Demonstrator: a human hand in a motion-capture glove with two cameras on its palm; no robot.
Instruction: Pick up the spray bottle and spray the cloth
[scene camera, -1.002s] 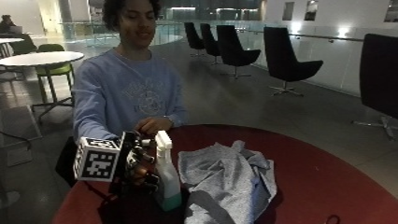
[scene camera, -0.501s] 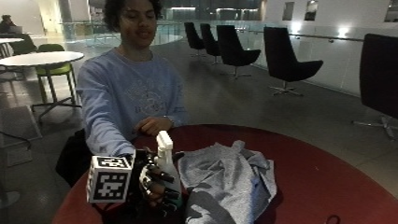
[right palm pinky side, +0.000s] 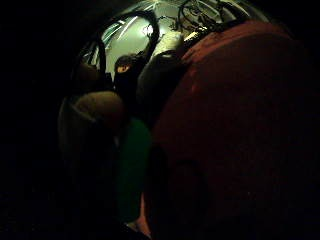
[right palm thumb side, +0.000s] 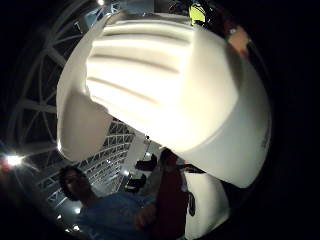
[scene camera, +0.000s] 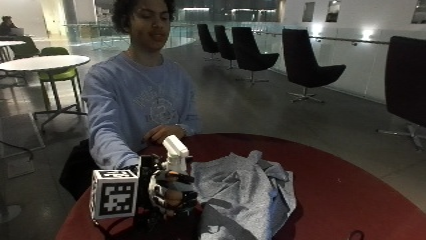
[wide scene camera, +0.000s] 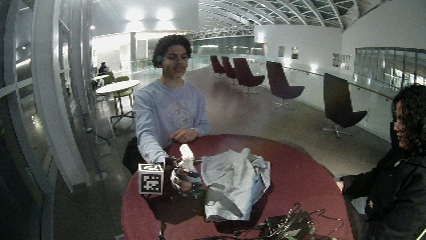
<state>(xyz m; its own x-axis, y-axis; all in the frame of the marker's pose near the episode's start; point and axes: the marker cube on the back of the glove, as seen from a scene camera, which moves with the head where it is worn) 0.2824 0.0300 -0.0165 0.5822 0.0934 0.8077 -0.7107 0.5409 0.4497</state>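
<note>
Pickup step, grasp made. Your gloved right hand (scene camera: 170, 192) is near the surface's (scene camera: 346, 190) edge on your side, fingers (scene camera: 174, 176) curled round the neck and body of the spray bottle (scene camera: 174, 155). The white spray head stands above your hand, upright or nearly so. I can't tell whether the bottle's base is on the surface or just off it; your hand hides it.

The grey cloth (scene camera: 243, 192) lies crumpled in a heap just beside the bottle, toward the middle of the round red surface. It spills to the near edge. Your bare hand (scene camera: 160, 134) rests at the far edge by your chest, well clear of both.

The thumb side palm view is nearly filled by the white ribbed spray head (right palm thumb side: 165, 90), so it sits close against your palm. The little finger side palm view is dark; a green stretch there is likely the bottle's body (right palm pinky side: 132, 165), with the red surface alongside.

Next, as I judge it: lift the bottle clear, turn the nozzle toward the cloth, get a finger onto the trigger. Which way the nozzle points now is hard to make out.
</note>
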